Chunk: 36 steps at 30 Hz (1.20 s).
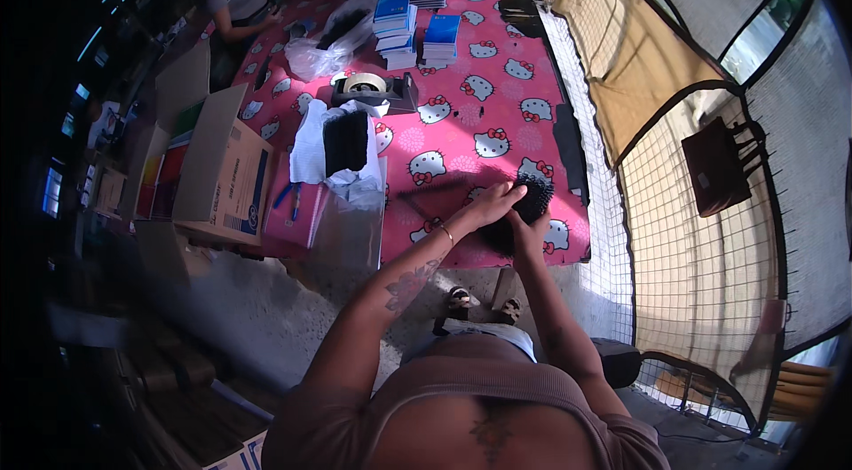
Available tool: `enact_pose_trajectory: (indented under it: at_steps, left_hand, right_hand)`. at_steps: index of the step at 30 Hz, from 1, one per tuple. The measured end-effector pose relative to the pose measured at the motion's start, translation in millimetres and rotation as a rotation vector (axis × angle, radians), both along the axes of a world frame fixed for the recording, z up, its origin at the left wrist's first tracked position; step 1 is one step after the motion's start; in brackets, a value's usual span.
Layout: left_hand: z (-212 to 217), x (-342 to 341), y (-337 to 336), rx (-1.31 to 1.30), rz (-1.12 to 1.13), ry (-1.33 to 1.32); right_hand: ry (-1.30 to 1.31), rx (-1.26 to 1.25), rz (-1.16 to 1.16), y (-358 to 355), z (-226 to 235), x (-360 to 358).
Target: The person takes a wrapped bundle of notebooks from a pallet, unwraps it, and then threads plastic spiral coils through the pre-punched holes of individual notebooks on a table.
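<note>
A: Head view, landmark tape dispenser (404,100). Hands?

B: Left hand (491,206), right hand (530,229): both are clamping one bristly black bundle (537,192), fingers closing round it.

A: Bundle's place?

B: It is sitting right of the dispenser and nearer the wearer, above the pink tablecloth (457,131).

A: Other items, by dispenser?

B: Just nearer: white paper (306,148), bearing a black pad (345,143). Nearer again: pens (295,201), lying. Left and nearer: carton (229,190), standing open. Just beyond: blue-topped booklets (440,31), stacking up; plastic bag (311,59), slumping. Far beyond, left: a co-worker (240,0), standing.
</note>
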<state>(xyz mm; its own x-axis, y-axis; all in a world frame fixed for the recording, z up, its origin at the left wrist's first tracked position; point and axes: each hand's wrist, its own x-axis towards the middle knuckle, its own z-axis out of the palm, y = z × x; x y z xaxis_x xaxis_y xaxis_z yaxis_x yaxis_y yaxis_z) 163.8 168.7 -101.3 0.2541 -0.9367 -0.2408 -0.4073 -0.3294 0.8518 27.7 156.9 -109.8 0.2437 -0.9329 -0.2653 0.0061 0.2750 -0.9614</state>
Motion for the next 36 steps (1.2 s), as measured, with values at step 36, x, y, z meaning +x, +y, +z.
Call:
enact_pose_trajectory:
  at_steps: [36]
  left_hand:
    - [55, 93, 144, 0.091, -0.244, -0.567]
  right_hand:
    - [0.523, -0.175, -0.08, 1, -15, -25]
